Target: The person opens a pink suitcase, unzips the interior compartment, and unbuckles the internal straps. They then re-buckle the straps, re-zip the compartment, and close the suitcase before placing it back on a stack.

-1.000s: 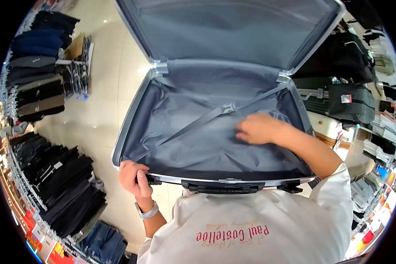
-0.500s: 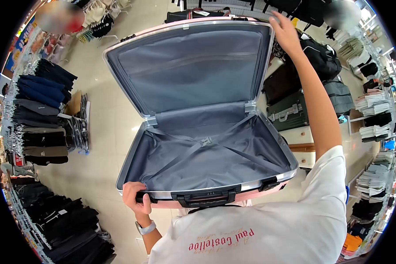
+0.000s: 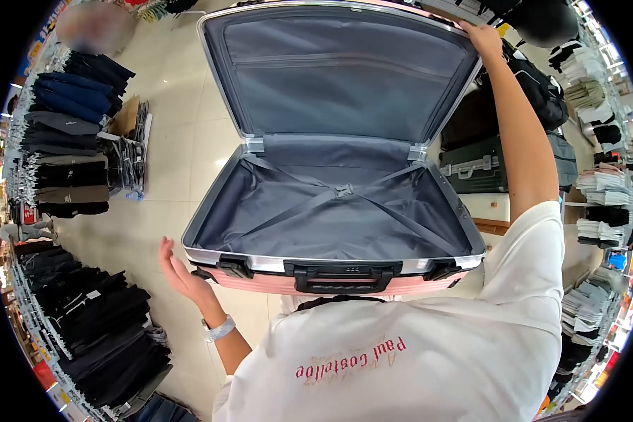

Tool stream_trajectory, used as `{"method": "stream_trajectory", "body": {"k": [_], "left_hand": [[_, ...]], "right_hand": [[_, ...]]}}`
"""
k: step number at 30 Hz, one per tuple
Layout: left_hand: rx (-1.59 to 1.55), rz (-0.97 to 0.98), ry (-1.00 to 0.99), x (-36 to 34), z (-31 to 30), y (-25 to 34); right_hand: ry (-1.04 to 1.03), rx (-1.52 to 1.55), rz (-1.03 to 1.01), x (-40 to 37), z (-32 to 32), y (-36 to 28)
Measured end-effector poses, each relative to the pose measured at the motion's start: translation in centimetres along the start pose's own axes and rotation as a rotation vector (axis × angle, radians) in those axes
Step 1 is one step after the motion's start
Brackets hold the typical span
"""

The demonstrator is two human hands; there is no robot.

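Observation:
An open pink suitcase [image 3: 274,279] with a grey lining and silver frame is right in front of me. Its raised lid [image 3: 352,84] leans back; my right hand [image 3: 484,42] grips the lid's upper right corner, fingers over the edge. My left hand [image 3: 181,276] is off the suitcase, just beyond its front left corner, with the fingers extended and nothing held. Inside the lower shell, crossed straps [image 3: 288,224] meet at a grey buckle [image 3: 343,190]. A black carry handle [image 3: 343,281] is on the front, between black latches [image 3: 235,266].
Racks of dark trousers [image 3: 95,309] and folded dark clothes [image 3: 70,95] line the left. On the right stand a dark green case [image 3: 471,169], black bags [image 3: 538,88] and shelves of white garments [image 3: 601,186]. Pale floor tiles [image 3: 169,133] surround the suitcase.
My left hand has let go of the suitcase's front left corner and moved outward, opening. My right hand has closed on the lid's corner. The view has shifted, putting the suitcase higher in it.

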State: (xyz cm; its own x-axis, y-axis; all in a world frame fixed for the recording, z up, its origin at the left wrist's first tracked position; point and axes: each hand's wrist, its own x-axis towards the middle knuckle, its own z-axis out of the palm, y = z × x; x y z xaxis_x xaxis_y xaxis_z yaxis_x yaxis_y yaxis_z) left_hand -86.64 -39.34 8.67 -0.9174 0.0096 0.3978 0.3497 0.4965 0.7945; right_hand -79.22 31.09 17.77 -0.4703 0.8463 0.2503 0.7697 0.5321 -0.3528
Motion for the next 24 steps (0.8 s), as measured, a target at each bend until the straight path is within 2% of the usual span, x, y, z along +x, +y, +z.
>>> {"method": "stream_trajectory", "body": {"k": [1,2,3,5,6,7,9,10,11,14,19,21,22,24], "left_hand": [[0.063,-0.181,0.051,0.5,0.4,-0.2],[0.025,-0.238,-0.068,0.8,1.1,-0.5],[0.026,-0.239,-0.068,1.1,1.2,-0.5],[-0.191,-0.337,-0.207,2.1,2.0,-0.5],[-0.19,-0.336,-0.217,2.3,2.4,-0.2],[-0.185,-0.336,-0.186,2.2,2.6,0.1],[-0.178,-0.333,-0.114,2.3,2.9,0.7],[-0.171,-0.334,-0.114,2.3,2.9,0.7],[-0.153,-0.31,-0.103,2.3,3.0,0.7],[-0.14,-0.304,-0.092,2.2,2.9,0.2],[-0.182,-0.338,-0.113,2.0,3.0,-0.2],[-0.349,-0.378,-0.088,1.8,3.2,0.4],[-0.347,-0.379,-0.09,1.8,3.2,0.3],[-0.373,-0.428,-0.167,1.8,2.4,-0.6]], "right_hand": [[0.015,0.095,0.103,-1.1,-0.3,0.3],[0.03,0.191,0.207,-1.7,-0.5,0.5],[0.029,0.19,0.207,-1.4,-0.3,0.7],[0.0,0.329,0.331,0.8,0.6,2.0],[-0.053,0.434,0.274,0.9,0.9,2.5],[-0.056,0.43,0.283,0.7,1.2,3.1],[0.0,0.607,0.415,-0.4,1.5,2.6],[-0.051,0.665,0.476,-1.2,1.3,2.0],[-0.059,0.666,0.478,-1.1,1.6,2.4],[-0.025,0.444,0.314,-0.6,2.5,4.7],[0.072,0.56,0.242,-2.0,3.1,4.5],[-0.043,0.699,0.425,-1.6,2.8,4.9],[-0.044,0.698,0.427,-2.3,2.0,3.2],[0.135,0.894,0.447,-4.6,0.9,-0.6]]}}
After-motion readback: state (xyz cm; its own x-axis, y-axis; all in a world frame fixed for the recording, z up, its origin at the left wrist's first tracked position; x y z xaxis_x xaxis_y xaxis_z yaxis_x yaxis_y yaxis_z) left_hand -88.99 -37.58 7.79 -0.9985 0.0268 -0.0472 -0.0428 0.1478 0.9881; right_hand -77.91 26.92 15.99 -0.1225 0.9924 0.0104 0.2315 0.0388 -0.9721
